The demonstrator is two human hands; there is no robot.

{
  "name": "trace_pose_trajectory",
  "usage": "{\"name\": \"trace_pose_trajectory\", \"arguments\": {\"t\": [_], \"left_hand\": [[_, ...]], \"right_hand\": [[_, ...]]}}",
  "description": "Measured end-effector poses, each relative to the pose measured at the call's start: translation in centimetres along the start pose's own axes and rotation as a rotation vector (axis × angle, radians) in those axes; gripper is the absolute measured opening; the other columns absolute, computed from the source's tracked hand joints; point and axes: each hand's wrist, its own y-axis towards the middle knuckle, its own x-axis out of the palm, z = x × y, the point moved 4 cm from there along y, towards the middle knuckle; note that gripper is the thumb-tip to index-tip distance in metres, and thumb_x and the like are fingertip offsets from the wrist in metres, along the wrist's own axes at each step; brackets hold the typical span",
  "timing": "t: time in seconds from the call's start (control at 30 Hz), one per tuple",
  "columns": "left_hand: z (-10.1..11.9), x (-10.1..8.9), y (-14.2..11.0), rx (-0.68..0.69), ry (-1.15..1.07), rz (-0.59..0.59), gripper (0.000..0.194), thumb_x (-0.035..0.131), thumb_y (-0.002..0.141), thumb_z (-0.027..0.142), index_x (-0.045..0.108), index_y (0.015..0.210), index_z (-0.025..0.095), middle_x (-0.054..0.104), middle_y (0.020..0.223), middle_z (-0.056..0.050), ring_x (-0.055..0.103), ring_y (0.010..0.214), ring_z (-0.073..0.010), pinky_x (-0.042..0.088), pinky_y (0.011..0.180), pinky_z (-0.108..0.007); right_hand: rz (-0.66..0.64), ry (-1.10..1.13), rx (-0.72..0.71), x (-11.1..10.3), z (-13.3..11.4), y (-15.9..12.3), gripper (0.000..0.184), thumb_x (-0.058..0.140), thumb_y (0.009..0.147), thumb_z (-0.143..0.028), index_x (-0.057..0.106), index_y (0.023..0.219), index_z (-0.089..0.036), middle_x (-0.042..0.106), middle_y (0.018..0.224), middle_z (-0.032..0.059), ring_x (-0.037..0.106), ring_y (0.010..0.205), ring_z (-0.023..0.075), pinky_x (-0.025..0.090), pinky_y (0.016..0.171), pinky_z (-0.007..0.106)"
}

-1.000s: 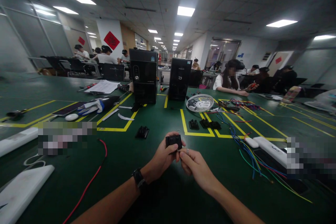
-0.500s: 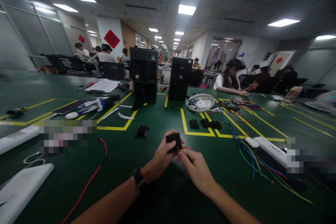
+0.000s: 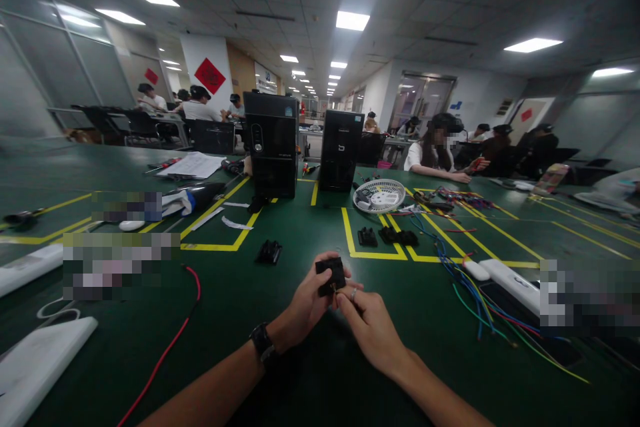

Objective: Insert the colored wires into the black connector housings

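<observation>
1. On head cam, now vs. earlier pic: view has turned a bit to R; both hands keep abt. the same pose.
2. Green table (image 3: 225,320) w/ yellow tape, red wire (image 3: 173,340); white basket (image 3: 356,203) farther off. Big room, ppl sitting.
3. Black block (image 3: 330,275) is in L hand (image 3: 307,297), thumb on top. R hand (image 3: 373,323) pinches tiny gold bit (image 3: 335,287) at block's low edge.

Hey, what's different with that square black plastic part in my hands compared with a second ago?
The square black plastic part has tipped slightly, showing more of its flat face. Nothing was visibly picked up or let go: your left hand still holds it, your right hand still works at its lower edge. The round white plastic basket and long red wire stayed put.
</observation>
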Motion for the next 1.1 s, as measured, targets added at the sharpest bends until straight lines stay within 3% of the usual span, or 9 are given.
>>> {"name": "trace_pose_trajectory", "arguments": {"t": [0.17,0.4,0.83,1.1], "left_hand": [[-0.35,-0.15,-0.13,-0.014,0.015,-0.015,0.039,0.057,0.082,0.027,0.041,0.118,0.023,0.057,0.103,-0.008,0.062,0.087,-0.0199,0.042,0.068,-0.027],[-0.29,-0.34,-0.11,0.009,-0.008,0.003,0.033,0.050,0.087,0.030,0.043,0.118,0.022,0.058,0.102,-0.008,0.061,0.088,-0.0198,0.042,0.067,-0.027],[-0.11,0.37,-0.24,-0.002,0.022,-0.021,0.042,0.062,0.079,0.024,0.042,0.117,0.024,0.057,0.103,-0.008,0.062,0.092,-0.0223,0.044,0.079,-0.036],[-0.14,-0.23,-0.33,0.020,0.302,0.032,0.045,0.056,0.083,0.025,0.036,0.124,0.024,0.057,0.114,-0.011,0.060,0.090,-0.0196,0.045,0.076,-0.033]], "right_hand": [[0.013,-0.007,-0.034,-0.01,-0.13,0.03,0.030,0.040,0.094,-0.026,0.055,0.070,-0.018,0.056,0.068,-0.0003,0.051,0.068,0.0128,0.036,0.067,0.024],[0.053,-0.007,-0.023,-0.28,-0.15,-0.21,0.030,0.041,0.093,-0.027,0.055,0.069,-0.018,0.053,0.064,-0.0006,0.047,0.060,0.0124,0.035,0.062,0.024],[0.016,-0.042,-0.018,0.01,0.13,-0.13,0.031,0.040,0.094,-0.029,0.056,0.069,-0.018,0.055,0.065,0.0002,0.049,0.059,0.0126,0.036,0.062,0.025],[0.021,-0.070,0.001,0.29,0.40,-0.08,0.032,0.041,0.093,-0.028,0.059,0.069,-0.018,0.060,0.067,0.0013,0.052,0.061,0.0127,0.036,0.063,0.025]]}}
